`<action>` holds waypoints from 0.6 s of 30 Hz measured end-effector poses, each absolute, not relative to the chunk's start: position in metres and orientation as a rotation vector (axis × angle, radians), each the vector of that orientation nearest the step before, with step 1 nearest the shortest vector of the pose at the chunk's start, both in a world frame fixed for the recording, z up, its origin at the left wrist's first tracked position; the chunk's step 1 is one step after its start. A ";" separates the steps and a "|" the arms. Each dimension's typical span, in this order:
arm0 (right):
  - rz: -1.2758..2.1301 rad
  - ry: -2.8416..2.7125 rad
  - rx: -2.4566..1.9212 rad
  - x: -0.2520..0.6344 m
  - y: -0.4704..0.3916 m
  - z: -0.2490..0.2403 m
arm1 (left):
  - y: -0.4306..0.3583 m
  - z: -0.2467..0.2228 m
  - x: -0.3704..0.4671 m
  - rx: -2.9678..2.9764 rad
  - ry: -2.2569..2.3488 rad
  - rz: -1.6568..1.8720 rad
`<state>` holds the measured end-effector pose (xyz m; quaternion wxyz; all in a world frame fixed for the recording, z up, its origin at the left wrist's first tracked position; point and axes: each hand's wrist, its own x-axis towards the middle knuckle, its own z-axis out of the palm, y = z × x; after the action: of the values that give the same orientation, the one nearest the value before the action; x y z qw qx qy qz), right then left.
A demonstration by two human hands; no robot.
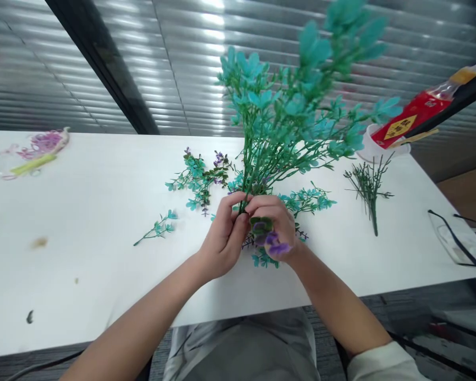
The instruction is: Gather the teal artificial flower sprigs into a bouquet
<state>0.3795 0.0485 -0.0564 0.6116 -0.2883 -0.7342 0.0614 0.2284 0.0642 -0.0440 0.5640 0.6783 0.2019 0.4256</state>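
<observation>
My left hand (226, 235) is closed round the gathered stems of a tall bunch of teal artificial flowers (277, 116), which stands up and leans to the right. Against those stems, the fingertips of my right hand (275, 217) are pinched. A purple flower with dark green leaves (275, 242) pokes out over my right palm; its stem is hidden. Teal and purple sprigs (198, 177) lie behind and beside my hands, and a teal sprig (307, 200) lies to the right. One small loose sprig (157, 228) is left of my left hand.
Bare green stems (371, 193) lie at the right of the white table (103, 254). Behind them a red bottle (414, 116) leans above a white container (368, 145). Glasses (456, 241) rest at the right edge; a purple item in clear wrapping (43, 145) is far left.
</observation>
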 end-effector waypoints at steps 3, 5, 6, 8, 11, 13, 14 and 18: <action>0.417 -1.479 -0.668 0.372 0.047 -0.056 | 0.065 -0.039 0.231 1.485 0.465 0.920; 0.610 -1.313 -0.665 0.368 0.045 -0.054 | 0.065 -0.040 0.231 1.464 0.472 0.882; 0.693 -1.238 -0.671 0.367 0.045 -0.053 | 0.066 -0.041 0.231 1.463 0.484 0.869; 0.806 -1.116 -0.699 0.367 0.043 -0.050 | 0.066 -0.043 0.230 1.475 0.521 0.870; 0.860 -1.022 -0.760 0.367 0.040 -0.046 | 0.065 -0.043 0.229 1.520 0.532 0.893; 0.854 -1.009 -0.784 0.367 0.038 -0.045 | 0.065 -0.043 0.229 1.552 0.518 0.908; 0.850 -1.011 -0.795 0.366 0.036 -0.044 | 0.065 -0.042 0.229 1.567 0.517 0.911; 0.837 -1.004 -0.833 0.362 0.033 -0.042 | 0.066 -0.043 0.230 1.609 0.563 0.920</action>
<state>0.3620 0.0330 -0.0415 0.7143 -0.3761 -0.4534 0.3779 0.2304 0.0657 -0.0431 0.5666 0.6845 0.2395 0.3912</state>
